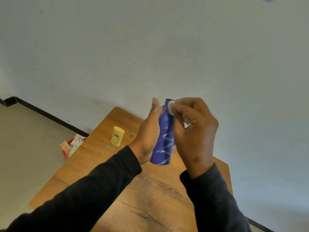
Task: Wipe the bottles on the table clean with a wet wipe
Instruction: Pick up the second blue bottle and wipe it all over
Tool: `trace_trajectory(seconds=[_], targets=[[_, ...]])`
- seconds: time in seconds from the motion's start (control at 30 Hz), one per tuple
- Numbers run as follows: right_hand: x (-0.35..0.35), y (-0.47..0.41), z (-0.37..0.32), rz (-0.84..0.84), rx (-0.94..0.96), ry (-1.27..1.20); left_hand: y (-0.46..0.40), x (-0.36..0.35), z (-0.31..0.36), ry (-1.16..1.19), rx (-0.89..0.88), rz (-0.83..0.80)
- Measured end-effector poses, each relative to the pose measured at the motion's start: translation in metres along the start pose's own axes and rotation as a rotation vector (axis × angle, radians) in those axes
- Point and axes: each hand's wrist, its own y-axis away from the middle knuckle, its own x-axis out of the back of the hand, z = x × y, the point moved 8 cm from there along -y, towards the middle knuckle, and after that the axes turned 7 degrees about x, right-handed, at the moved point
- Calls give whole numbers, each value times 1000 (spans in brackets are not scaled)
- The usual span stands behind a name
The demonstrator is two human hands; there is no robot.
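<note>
Blue bottle (164,131) is off the tabletop (150,198), held up roughly upright between your two hands. Left hand (148,136) is on its left side, palm against the body, thumb up along the neck; the fingers go behind the bottle, so I can't tell how far they wrap. Right hand (194,131) has its fingers curled, pinching a small wad of wet wipe (171,107) against the shoulder near the top.

Handling, my read: looks like a light, stiff plastic bottle, smooth-walled. It'll likely get slick where the wipe has wetted it. White streaks zigzag across the lower body, so that part isn't clean yet.

Grip advice: keep the left hand on the mid-to-lower body for support and shift it as you wipe down, otherwise the palm covers what you need to reach. Press moderately; thin plastic may dent.

Yellow bottle (117,136) stands upright on the tabletop, left of the blue one, well apart from both hands. Small and squat, probably easy to pinch around its middle. Tabletop carries white dust. A red bin (66,154) with used wipes sits on the floor by the left edge.
</note>
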Motion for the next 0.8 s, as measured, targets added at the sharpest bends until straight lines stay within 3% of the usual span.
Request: trace_trajectory(seconds=[0.13,0.33,0.5,0.67,0.8], targets=[[-16,23,-30,-177,168,117,0,13,14,-36,-25,49],[-4,-4,11,-6,-68,117,5,-12,3,-51,5,-81],[-25,17,-17,-213,72,108,7,6,12,-145,-49,33],[-5,-2,16,-68,-92,139,4,-5,1,-174,-26,-21],[-23,8,-19,-221,56,208,7,2,12,-223,-69,63]])
